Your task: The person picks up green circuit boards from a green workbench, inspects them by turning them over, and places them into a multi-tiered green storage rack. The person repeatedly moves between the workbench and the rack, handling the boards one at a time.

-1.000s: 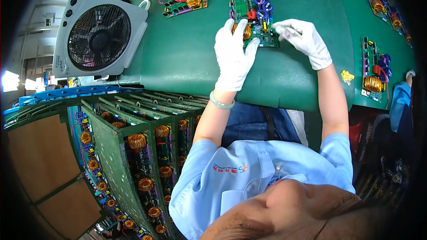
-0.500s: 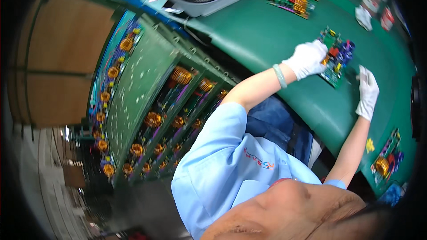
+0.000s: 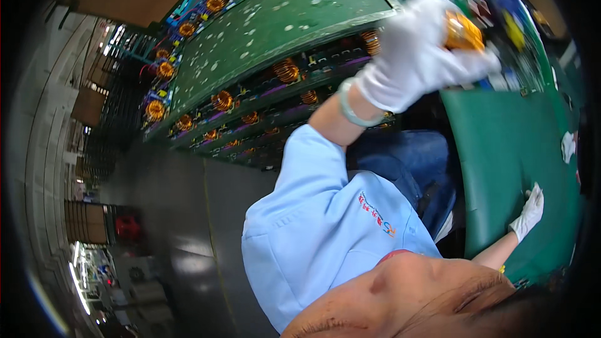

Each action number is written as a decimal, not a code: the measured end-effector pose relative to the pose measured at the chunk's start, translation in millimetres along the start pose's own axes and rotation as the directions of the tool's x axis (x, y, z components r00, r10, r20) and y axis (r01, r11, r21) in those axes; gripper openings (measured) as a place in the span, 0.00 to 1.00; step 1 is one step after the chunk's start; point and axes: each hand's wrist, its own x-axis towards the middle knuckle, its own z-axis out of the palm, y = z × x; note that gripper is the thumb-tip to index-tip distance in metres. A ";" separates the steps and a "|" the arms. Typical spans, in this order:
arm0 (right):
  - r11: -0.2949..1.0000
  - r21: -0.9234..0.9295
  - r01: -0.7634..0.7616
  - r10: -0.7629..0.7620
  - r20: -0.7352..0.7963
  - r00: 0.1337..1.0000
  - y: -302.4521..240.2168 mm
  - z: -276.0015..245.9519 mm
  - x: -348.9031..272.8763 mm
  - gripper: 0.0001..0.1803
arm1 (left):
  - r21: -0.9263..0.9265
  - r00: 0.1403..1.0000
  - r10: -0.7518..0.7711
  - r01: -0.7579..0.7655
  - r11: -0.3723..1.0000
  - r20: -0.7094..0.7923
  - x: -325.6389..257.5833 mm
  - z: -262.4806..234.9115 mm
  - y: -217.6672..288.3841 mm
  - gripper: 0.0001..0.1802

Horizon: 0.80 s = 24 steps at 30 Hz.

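My left hand (image 3: pixel 416 56), in a white glove, is raised with its fingers wrapped round a circuit board (image 3: pixel 516 25). Motion smears the board, but a large copper-wound coil (image 3: pixel 464 31) shows by the fingers. A pale green bangle (image 3: pixel 350 103) sits on the left wrist. At lower right, my gloved right hand (image 3: pixel 529 213) is over the green tabletop (image 3: pixel 501 150). Its fingers are drawn together, and a small dark mark shows beside the tips; what they hold, if anything, is too small to make out.
To the left stands a green rack (image 3: pixel 282 19) with circuit boards on its levels. Several boards with copper coils (image 3: pixel 216 4) line its far edge. A crumpled white cloth (image 3: pixel 568 147) lies on the table's right side. Grey floor (image 3: pixel 188 213) stretches left of me.
My left hand has lifted the circuit board off the table and swung it up and left towards the rack. My view has turned left; the right hand appears lower in it.
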 end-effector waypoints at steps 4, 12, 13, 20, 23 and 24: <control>0.998 -0.032 -0.057 0.059 0.055 0.997 -7.8 4.8 3.0 0.24 | 0.392 0.986 0.120 -0.065 0.918 -0.119 30.5 -110.3 -30.2 0.25; 0.994 -0.034 -0.107 0.110 0.098 0.989 -28.2 -7.0 -14.9 0.24 | 0.935 0.848 -0.419 0.355 -0.006 -0.325 42.0 -275.2 -165.7 0.38; 0.998 -0.020 -0.065 0.067 0.077 0.995 -22.0 -8.0 -17.1 0.24 | 0.918 0.745 -0.556 0.387 -0.090 -0.369 46.2 -289.7 -177.5 0.42; 0.996 -0.028 -0.081 0.082 0.039 0.996 1.2 -12.4 -16.9 0.24 | 0.863 0.299 -0.816 0.288 -0.416 -0.494 38.7 -324.4 -236.6 0.30; 0.994 -0.007 -0.113 0.113 0.023 0.993 -0.2 -11.7 -17.4 0.23 | 0.857 0.372 -0.778 0.316 -0.406 -0.506 27.4 -327.6 -260.0 0.30; 0.993 0.015 -0.113 0.113 0.014 0.993 -5.1 -10.3 -21.2 0.23 | 0.846 0.369 -0.770 0.342 -0.408 -0.521 26.8 -329.7 -259.0 0.30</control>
